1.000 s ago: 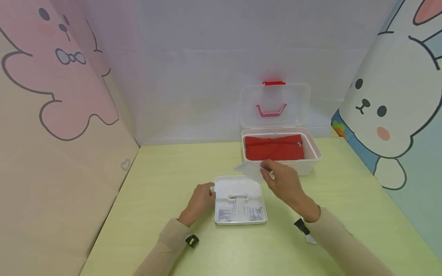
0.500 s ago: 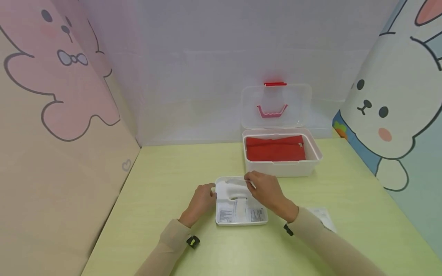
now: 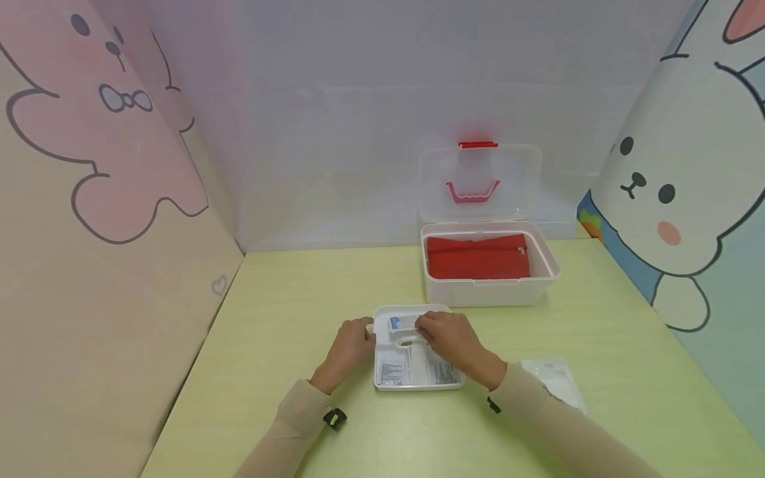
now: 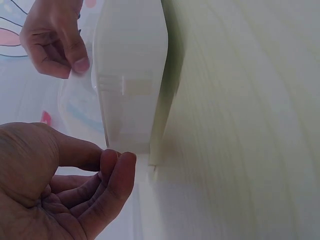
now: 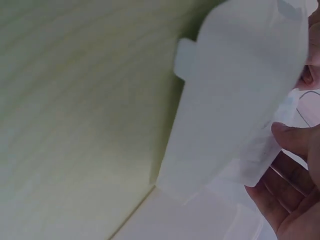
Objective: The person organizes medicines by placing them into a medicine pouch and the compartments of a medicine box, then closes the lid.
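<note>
A shallow white plastic tray (image 3: 382, 355) with a small handle grip in its middle lies on the table in the head view. My left hand (image 3: 346, 348) is at its left edge; in the left wrist view the left thumb and fingers (image 4: 120, 172) pinch by the corner of the tray (image 4: 127, 65). Over the tray's far half, my right hand (image 3: 453, 342) pinches a small white packet with a blue mark (image 3: 402, 324). The right wrist view has the packet (image 5: 260, 155) between thumb and fingers (image 5: 292, 137). Printed white packets (image 3: 391, 374) lie in the near half.
Behind the tray stands a white storage box (image 3: 487, 292) with its clear lid (image 3: 520, 179) raised and a red zipped pouch (image 3: 478, 259) inside. Another white packet (image 3: 562, 382) lies on the table (image 3: 287, 285) beyond my right forearm. Cartoon-printed panels flank both sides.
My right hand has come left and down from in front of the storage box to over the tray, bringing the packet with it. The left hand has stayed at the tray's edge.
</note>
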### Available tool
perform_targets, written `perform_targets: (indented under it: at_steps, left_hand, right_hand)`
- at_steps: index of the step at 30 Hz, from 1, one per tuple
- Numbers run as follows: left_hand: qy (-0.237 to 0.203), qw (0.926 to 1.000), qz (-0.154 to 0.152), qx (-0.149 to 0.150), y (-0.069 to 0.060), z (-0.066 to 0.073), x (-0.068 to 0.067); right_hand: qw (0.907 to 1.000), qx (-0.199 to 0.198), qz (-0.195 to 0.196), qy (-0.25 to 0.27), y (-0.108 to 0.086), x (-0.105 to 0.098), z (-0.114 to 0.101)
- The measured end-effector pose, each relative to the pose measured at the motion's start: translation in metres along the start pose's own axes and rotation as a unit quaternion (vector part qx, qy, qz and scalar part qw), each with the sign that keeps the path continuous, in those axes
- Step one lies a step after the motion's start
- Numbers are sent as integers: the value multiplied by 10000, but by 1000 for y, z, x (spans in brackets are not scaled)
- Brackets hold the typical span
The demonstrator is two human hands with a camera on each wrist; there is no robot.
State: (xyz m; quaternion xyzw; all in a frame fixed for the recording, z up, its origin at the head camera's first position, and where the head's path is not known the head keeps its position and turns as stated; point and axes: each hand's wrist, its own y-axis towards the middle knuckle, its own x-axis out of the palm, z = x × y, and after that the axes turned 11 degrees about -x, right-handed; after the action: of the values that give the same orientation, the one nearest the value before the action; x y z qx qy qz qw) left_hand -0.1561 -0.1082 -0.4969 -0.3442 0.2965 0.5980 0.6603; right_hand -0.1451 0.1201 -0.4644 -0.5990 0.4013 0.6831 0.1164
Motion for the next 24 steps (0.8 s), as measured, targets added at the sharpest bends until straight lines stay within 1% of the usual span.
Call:
perform_targets:
  at_steps: [4, 9, 18, 24]
  left_hand:
    - [28, 9999, -48, -126, 1, 0, 1]
    - [43, 9998, -58, -164, 1, 1, 0]
    - [-4, 10000, -8, -93, -1, 1, -1]
    - [-48, 9999, -29, -92, -2, 2, -2]
  right_hand:
    - [9992, 77, -388, 48, -2, 2, -1]
    - [9972, 73, -738, 69, -1, 4, 0]
    - [9960, -29, -888, 88, -1, 7, 0]
    - [9949, -13, -978, 243, 0, 9, 1]
